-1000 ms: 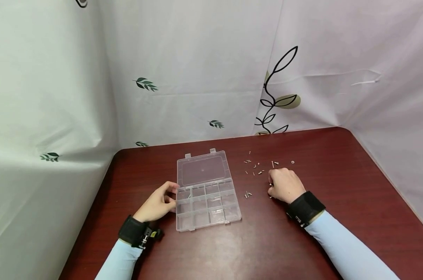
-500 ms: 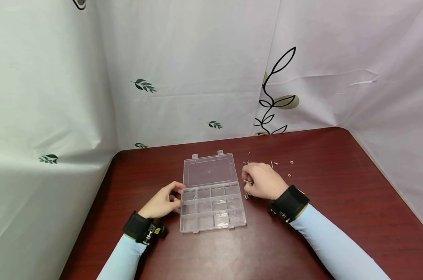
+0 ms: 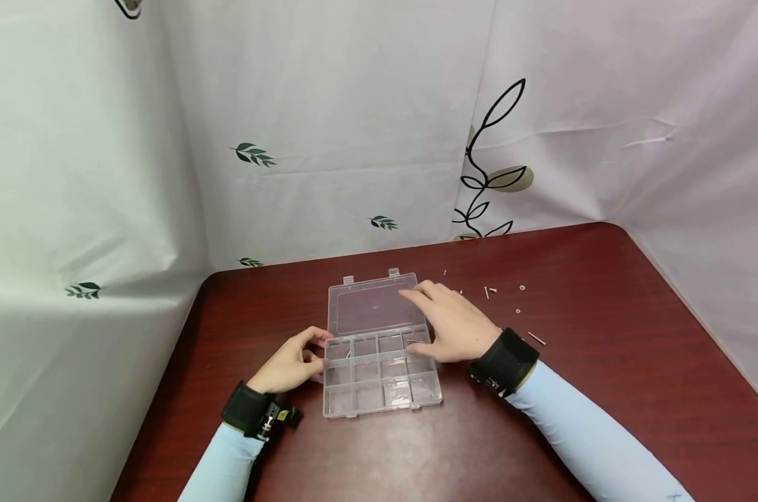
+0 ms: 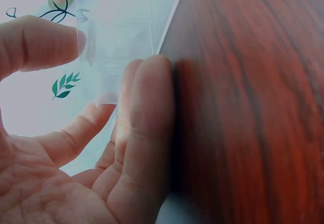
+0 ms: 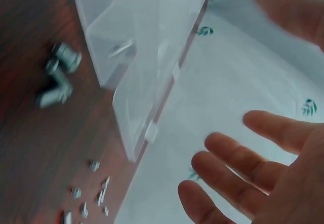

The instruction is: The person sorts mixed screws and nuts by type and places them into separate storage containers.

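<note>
A clear plastic compartment box [image 3: 367,381] lies on the table with its lid [image 3: 372,308] folded back flat. At its left side my left hand [image 3: 289,364] grips the edge between thumb and fingers. My right hand [image 3: 457,326] hovers over the right rear compartment, fingers spread and holding nothing. Inside that compartment a small metal screw [image 5: 121,47] shows in the right wrist view. Another thin piece [image 3: 349,353] lies in the left rear compartment. Beside the box, several loose screws [image 5: 56,77] appear large and blurred in the right wrist view.
Scattered over the dark red table [image 3: 604,390] are small screws [image 3: 487,293], a longer screw [image 3: 537,339] and washers [image 3: 522,287]. Several more bits of hardware [image 5: 76,192] lie near the lid. A patterned white curtain [image 3: 341,125] hangs behind the table.
My right hand picked up a screw from the right, carried it left to the box and let go of it there. My left hand and the box shifted slightly right.
</note>
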Motion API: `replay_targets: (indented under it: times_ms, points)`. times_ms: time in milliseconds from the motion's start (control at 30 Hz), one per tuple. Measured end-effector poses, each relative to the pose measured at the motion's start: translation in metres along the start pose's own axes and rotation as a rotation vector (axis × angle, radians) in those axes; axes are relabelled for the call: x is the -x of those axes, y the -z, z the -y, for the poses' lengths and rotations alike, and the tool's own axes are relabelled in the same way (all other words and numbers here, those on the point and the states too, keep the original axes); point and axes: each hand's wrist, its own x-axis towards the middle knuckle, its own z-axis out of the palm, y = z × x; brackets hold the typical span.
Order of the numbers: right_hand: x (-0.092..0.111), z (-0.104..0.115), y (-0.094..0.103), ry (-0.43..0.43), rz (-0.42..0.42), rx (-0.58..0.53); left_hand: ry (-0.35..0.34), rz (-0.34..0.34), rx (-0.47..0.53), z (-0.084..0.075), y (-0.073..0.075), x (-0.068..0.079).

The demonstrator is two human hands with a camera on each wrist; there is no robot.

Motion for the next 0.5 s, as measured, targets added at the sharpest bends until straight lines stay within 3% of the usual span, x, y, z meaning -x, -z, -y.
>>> replay_targets:
  times_ms: [500]
  points:
    - [0.053, -0.057, 0.024, -0.111, -0.037, 0.082, -0.005, -0.005, 0.000, 0.002, -0.001, -0.001]
